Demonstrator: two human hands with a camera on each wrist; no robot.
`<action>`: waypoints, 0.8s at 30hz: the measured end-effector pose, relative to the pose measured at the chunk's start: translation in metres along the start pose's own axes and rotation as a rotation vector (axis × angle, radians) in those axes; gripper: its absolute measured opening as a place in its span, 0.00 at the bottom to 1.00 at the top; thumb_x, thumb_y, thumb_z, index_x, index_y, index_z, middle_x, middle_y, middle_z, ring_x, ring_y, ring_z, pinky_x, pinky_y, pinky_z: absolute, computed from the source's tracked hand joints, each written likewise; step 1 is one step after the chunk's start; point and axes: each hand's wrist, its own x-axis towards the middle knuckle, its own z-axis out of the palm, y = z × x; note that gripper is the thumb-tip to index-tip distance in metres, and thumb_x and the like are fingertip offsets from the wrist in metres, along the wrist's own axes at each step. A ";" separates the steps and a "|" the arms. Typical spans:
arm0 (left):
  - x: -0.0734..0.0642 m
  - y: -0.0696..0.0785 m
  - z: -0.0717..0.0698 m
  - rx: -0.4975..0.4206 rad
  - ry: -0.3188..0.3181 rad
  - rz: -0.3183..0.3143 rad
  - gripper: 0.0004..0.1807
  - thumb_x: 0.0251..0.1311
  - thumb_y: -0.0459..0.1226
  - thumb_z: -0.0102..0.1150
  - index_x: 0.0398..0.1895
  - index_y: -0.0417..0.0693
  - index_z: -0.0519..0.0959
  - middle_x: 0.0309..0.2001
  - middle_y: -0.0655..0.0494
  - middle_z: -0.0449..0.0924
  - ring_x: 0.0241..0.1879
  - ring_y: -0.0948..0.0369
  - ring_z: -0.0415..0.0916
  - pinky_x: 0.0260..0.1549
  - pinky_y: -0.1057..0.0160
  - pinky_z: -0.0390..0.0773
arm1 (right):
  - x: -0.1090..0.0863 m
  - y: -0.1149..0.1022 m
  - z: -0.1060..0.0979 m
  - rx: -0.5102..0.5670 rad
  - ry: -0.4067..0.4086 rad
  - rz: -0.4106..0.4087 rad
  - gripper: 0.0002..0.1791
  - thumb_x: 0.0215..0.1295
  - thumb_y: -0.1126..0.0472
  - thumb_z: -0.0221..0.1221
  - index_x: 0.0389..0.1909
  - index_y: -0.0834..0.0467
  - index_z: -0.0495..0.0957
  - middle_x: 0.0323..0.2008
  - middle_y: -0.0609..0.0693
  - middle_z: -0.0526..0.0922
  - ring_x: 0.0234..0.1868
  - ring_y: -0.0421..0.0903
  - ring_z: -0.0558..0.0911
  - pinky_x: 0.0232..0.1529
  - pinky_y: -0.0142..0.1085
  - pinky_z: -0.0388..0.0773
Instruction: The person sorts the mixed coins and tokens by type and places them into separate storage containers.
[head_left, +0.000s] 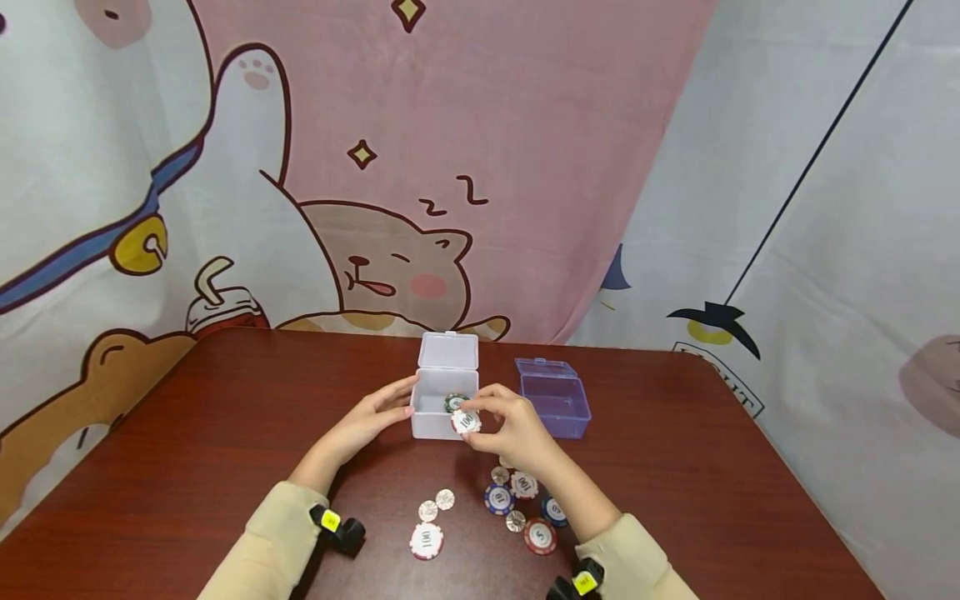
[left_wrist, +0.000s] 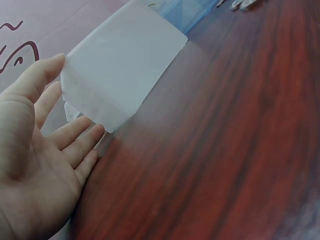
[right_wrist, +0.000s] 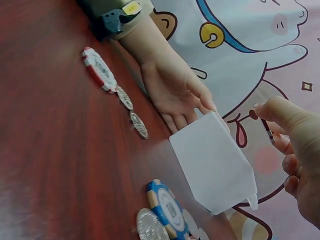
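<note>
A white lidded plastic box stands with its lid raised, a green-edged poker chip inside it. My left hand steadies the box's left side, its fingers fairly straight in the left wrist view, where the box wall fills the upper middle. With thumb and fingers, my right hand pinches a white poker chip marked 100 at the box's front rim. In the right wrist view this chip appears nearly edge-on, above the tabletop.
A blue-violet plastic box stands with its lid raised to the right. Several chips and silver coins, including a red chip and a blue chip, lie by my right forearm. A white chip and two coins lie between the forearms.
</note>
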 end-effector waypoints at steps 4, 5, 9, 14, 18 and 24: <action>0.000 0.000 0.000 -0.002 0.002 0.004 0.31 0.67 0.34 0.54 0.72 0.48 0.60 0.70 0.46 0.60 0.66 0.46 0.61 0.61 0.46 0.59 | 0.008 0.003 0.001 -0.002 0.034 -0.003 0.19 0.44 0.67 0.73 0.42 0.59 0.85 0.39 0.46 0.79 0.30 0.40 0.69 0.29 0.40 0.71; 0.000 0.000 0.000 -0.002 0.004 0.003 0.31 0.67 0.35 0.54 0.72 0.48 0.60 0.69 0.46 0.60 0.66 0.46 0.61 0.61 0.46 0.59 | 0.010 0.004 0.001 -0.005 0.042 -0.002 0.19 0.44 0.67 0.73 0.42 0.59 0.85 0.39 0.46 0.79 0.30 0.40 0.69 0.29 0.40 0.71; 0.000 0.000 0.000 0.004 0.011 0.003 0.31 0.66 0.36 0.55 0.72 0.49 0.61 0.69 0.46 0.60 0.65 0.47 0.61 0.61 0.46 0.59 | 0.019 0.008 0.003 -0.012 0.065 0.019 0.19 0.44 0.67 0.73 0.41 0.59 0.85 0.39 0.47 0.79 0.30 0.43 0.70 0.29 0.36 0.70; 0.000 0.000 0.000 0.015 0.008 -0.003 0.31 0.67 0.36 0.54 0.72 0.49 0.60 0.70 0.47 0.60 0.66 0.46 0.60 0.61 0.44 0.59 | 0.029 0.012 0.006 -0.011 0.066 0.073 0.19 0.46 0.66 0.73 0.43 0.60 0.85 0.41 0.48 0.79 0.34 0.51 0.74 0.32 0.40 0.72; -0.001 -0.001 0.000 0.018 0.001 -0.003 0.31 0.67 0.38 0.55 0.72 0.50 0.60 0.70 0.46 0.60 0.66 0.46 0.60 0.61 0.43 0.58 | 0.036 0.018 0.011 -0.013 0.072 0.111 0.19 0.48 0.66 0.72 0.44 0.61 0.84 0.42 0.49 0.78 0.37 0.57 0.75 0.34 0.41 0.72; -0.001 -0.001 0.000 0.013 0.001 -0.002 0.32 0.67 0.38 0.56 0.72 0.50 0.60 0.70 0.46 0.59 0.66 0.46 0.60 0.61 0.43 0.58 | 0.042 0.029 0.018 -0.054 0.082 0.132 0.19 0.46 0.67 0.73 0.43 0.62 0.85 0.40 0.49 0.79 0.34 0.48 0.74 0.32 0.34 0.71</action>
